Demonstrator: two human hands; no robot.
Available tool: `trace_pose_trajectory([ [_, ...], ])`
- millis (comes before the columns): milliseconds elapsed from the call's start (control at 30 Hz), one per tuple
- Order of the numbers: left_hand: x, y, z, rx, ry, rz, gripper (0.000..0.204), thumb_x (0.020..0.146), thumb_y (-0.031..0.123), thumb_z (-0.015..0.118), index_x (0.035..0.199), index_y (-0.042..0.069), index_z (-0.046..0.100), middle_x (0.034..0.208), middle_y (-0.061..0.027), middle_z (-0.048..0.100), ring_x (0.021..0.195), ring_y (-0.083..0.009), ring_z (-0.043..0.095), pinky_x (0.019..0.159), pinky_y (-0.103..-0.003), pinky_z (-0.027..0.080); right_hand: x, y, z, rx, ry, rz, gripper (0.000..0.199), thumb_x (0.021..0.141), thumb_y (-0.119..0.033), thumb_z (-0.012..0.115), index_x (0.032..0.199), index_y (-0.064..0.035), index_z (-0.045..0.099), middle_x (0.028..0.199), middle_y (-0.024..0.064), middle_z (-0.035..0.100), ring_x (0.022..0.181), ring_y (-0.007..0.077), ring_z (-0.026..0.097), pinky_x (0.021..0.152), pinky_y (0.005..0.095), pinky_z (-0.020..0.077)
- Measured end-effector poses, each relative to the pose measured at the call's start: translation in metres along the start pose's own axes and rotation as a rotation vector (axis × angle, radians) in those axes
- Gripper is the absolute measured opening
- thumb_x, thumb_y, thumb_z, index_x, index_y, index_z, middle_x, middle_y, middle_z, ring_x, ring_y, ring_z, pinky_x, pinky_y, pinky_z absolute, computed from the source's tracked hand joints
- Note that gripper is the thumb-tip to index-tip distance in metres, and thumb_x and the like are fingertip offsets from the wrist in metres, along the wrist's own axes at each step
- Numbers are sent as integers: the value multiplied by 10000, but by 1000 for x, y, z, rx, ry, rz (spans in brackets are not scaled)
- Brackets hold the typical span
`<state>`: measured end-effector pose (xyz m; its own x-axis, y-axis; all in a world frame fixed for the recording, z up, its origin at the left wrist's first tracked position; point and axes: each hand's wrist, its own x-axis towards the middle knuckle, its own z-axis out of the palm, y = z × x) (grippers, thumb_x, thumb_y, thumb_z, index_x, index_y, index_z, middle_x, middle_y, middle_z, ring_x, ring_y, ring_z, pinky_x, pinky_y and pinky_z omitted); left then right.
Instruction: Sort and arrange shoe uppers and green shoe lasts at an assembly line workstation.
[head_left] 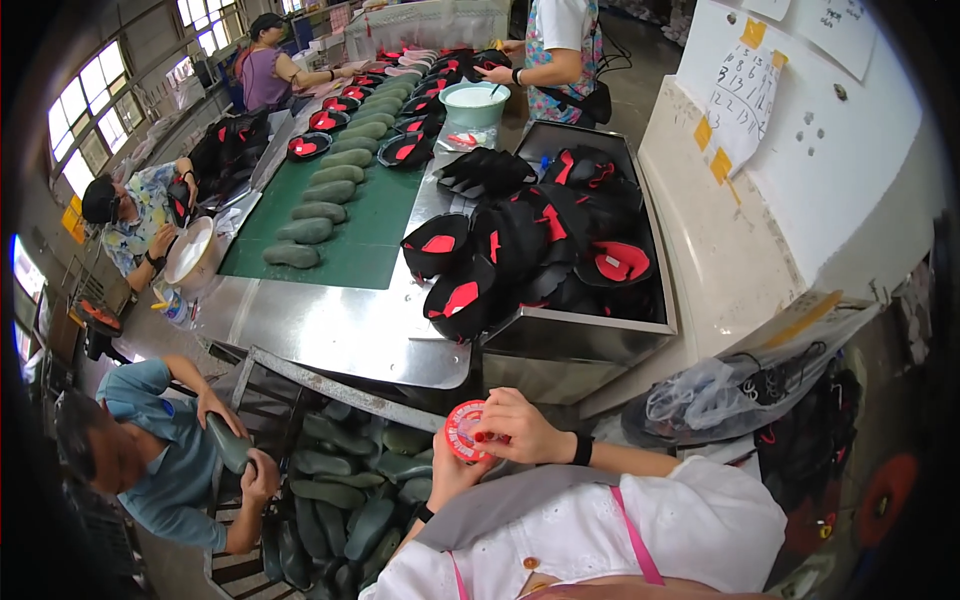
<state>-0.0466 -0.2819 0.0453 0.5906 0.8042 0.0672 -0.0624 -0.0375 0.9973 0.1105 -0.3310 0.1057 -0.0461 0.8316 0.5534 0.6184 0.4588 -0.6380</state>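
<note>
A round red tub (455, 418) with a pale printed top is held in front of my chest. My left hand (453, 482) is closed around it from below and the near side. Over its top lies my right hand (522, 432), fingers bent and pressed together at the tub's right side; whether it grips a lid is hidden. Beyond my hands, a metal bin (590, 337) is heaped with black shoe uppers (520, 235) lined in red.
Grey-green shoe soles (291, 256) line a green conveyor belt (345, 268), with uppers beside them. A metal cart (330, 385) of dark green shoe pieces stands left of me; a nearby person (160, 440) holds one. Other people work along the line. A bagged bundle (720, 395) lies right.
</note>
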Motion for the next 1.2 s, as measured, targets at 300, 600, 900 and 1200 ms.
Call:
trace_pose_trajectory([
  [300,1,-1,-6,65,-31,34,648,571,109,796,1149,36,513,1073,-140,530,1011,-281,528,871,-372,423,0,-1,3,12,0,-20,145,737,-140,677,867,-91,638,818,41,565,861,234,522,873,402,382],
  [600,-2,0,-4,169,-14,71,652,571,153,819,1135,35,513,1067,-148,526,989,-296,517,853,-377,412,-2,-4,2,-44,-26,-21,132,766,-163,643,866,-83,615,850,59,560,884,258,516,927,444,349],
  [900,-4,-15,0,63,6,20,649,570,153,816,1134,32,518,1064,-148,530,1004,-306,505,866,-392,400,-9,-1,0,17,-42,51,154,763,-148,625,884,-60,590,910,101,564,920,278,515,907,411,354],
  [1200,-4,-15,-5,257,-104,33,740,595,58,807,1219,4,413,1168,-115,524,1072,-196,537,909,-331,439,-11,1,2,-64,-25,2,169,766,-123,617,902,-35,569,929,123,553,923,298,514,890,422,361],
])
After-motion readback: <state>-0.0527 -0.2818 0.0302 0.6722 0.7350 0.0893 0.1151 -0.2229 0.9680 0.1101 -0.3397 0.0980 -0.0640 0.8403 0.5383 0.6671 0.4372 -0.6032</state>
